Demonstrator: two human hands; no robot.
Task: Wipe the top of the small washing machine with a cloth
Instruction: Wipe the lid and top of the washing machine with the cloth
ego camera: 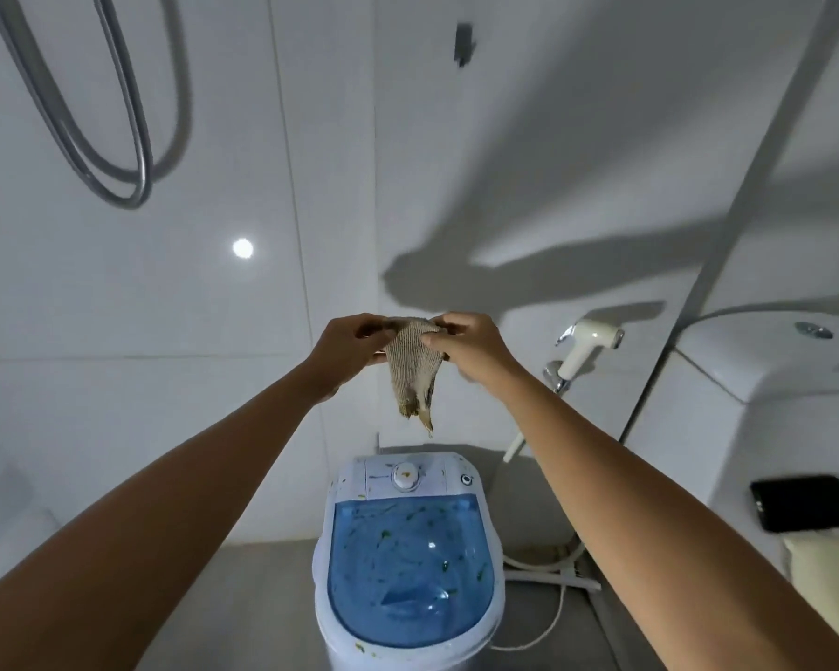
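Above small white washing machine with blue lid [408, 569], pinching limp, light beige knitted cloth [415, 363] by top edge, left hand [352, 346] and right hand [471, 348] both clamping it.

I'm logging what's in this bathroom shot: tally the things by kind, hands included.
Hands: 2, left hand and right hand
Cloth: 1
Washing machine: 1
Bidet sprayer: 1
Toilet: 1
Phone: 1
Shower hose: 1
Total: 8
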